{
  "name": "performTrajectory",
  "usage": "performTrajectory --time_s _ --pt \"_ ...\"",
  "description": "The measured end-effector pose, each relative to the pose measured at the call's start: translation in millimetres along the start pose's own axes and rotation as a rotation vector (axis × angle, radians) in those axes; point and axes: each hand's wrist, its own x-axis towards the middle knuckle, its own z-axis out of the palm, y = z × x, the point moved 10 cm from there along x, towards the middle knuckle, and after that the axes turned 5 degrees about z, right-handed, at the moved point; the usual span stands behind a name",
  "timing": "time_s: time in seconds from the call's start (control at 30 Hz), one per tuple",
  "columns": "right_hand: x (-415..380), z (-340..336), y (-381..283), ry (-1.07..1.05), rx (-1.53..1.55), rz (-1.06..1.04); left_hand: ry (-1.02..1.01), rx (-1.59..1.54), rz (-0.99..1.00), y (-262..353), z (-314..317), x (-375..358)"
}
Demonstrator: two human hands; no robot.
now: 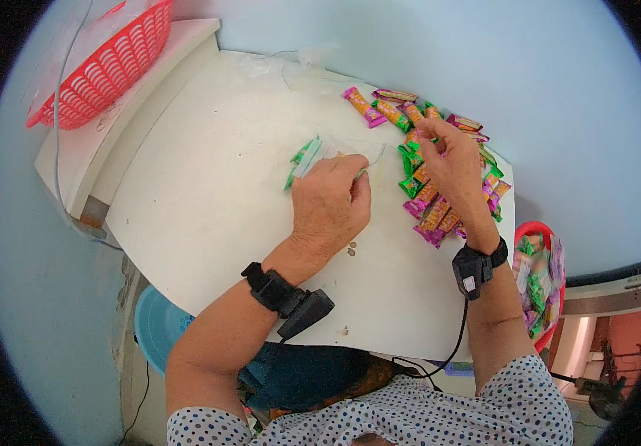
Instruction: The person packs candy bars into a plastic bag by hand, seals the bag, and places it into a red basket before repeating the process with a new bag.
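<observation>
My left hand point(328, 202) is closed on a clear plastic bag point(352, 149) at the middle of the white table point(209, 201). Green wrappers point(300, 157) show at the bag's left end. Over the pile of small wrapped snacks point(433, 215) on the right is my right hand point(450, 167), its fingers bent and drawn together. Whether anything sits between those fingertips is too small to tell. The snack wrappers are orange with green or purple ends.
A red basket point(112, 70) holding clear plastic stands on a raised ledge at the upper left. Thin plastic point(276, 65) lies along the table's back edge. Below the right edge is a red container point(539, 282) of wrapped snacks; a blue basin point(158, 323) is at the lower left.
</observation>
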Motion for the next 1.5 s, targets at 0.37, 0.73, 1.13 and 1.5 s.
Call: performTrajectory --time_s 0.37,0.73,1.13,1.5 --pt "-18.9 39.8 -11.6 -0.153 -0.479 -0.192 -0.027 0.037 0.020 0.4 0.9 1.1" --pt "-15.3 48.8 2.9 -0.194 -0.396 -0.066 -0.017 0.039 0.021 -2.6 2.1 -0.8" --pt "-4.2 7.2 -7.1 -0.120 -0.213 0.085 0.005 0.006 0.008 -3.0 -0.2 0.4" --pt "-25.7 3.4 -19.2 -0.687 0.456 0.234 0.028 0.003 -0.042 -11.0 -3.6 0.8"
